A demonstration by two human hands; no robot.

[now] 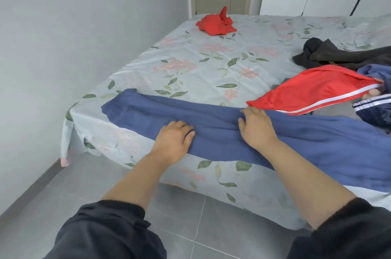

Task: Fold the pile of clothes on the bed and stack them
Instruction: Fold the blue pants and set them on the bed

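The bed [211,64] wears a pale floral sheet. Blue trousers [222,131] lie stretched along its near edge. A crumpled red garment [213,24] sits at the far end. At the right lie a red white-striped garment [306,91], a black garment [338,55] and a navy striped garment [374,108].

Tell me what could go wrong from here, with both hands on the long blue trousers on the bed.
1. The long blue cloth trousers lie along the edge of the floral bed sheet, partly hanging over it. If the left hand and the right hand lift, the trousers might slide toward the grey tiled floor.
2. The red sports garment with white stripes touches the trousers near the right hand, so a fold could catch it.
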